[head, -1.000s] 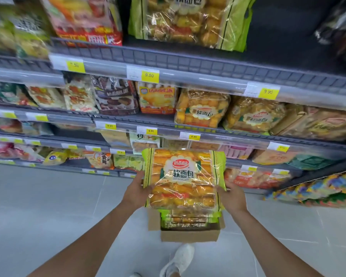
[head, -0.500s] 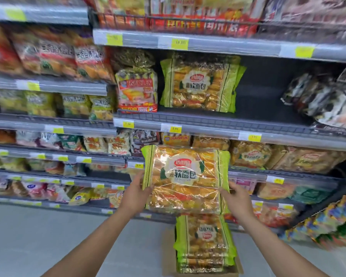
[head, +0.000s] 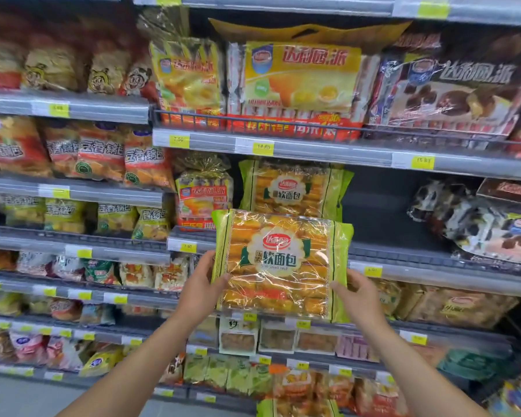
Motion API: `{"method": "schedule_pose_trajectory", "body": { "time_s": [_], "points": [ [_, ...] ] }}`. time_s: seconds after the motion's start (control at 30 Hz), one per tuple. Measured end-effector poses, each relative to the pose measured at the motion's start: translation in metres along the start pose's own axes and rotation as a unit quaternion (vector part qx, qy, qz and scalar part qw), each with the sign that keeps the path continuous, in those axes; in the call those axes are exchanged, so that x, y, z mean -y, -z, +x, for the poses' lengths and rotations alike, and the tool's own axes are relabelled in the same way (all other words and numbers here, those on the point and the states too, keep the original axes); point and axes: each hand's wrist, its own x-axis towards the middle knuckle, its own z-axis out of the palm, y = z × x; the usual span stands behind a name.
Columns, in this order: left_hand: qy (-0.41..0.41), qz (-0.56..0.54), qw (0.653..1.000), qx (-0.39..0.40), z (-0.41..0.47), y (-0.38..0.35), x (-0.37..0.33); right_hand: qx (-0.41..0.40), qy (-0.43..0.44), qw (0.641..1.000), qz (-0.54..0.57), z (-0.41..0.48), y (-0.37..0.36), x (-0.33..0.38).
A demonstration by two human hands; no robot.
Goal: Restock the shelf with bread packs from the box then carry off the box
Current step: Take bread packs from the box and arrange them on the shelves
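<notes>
I hold a green-edged clear bread pack (head: 282,263) upright in front of the shelf (head: 418,267). My left hand (head: 202,284) grips its lower left side and my right hand (head: 358,291) grips its lower right side. A matching bread pack (head: 295,188) stands on that shelf just behind and above the held one. To the right of it the shelf shows dark bare space. At the bottom edge, the top of another pack (head: 295,409) in the box peeks into view; the box itself is hidden.
Yellow pie packs (head: 203,194) stand left of the shelved bread pack, black-and-white cake packs (head: 469,218) to the right. A shelf (head: 328,150) with large pie boxes hangs close above. Lower shelves carry several snack bags. Grey floor shows at bottom left.
Both hands have raised the bread pack from over the box up to the level of the shelf with the matching pack. My view tilted upward, so the box dropped out of sight.
</notes>
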Motion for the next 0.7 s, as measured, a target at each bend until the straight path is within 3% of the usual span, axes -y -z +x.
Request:
{"method": "schedule_pose_trajectory", "body": {
  "time_s": [0.7],
  "points": [
    [-0.034, 0.002, 0.998, -0.053, 0.143, -0.062, -0.068, -0.014, 0.05, 0.999, -0.012, 0.161, 0.029, 0.027]
  ]
}}
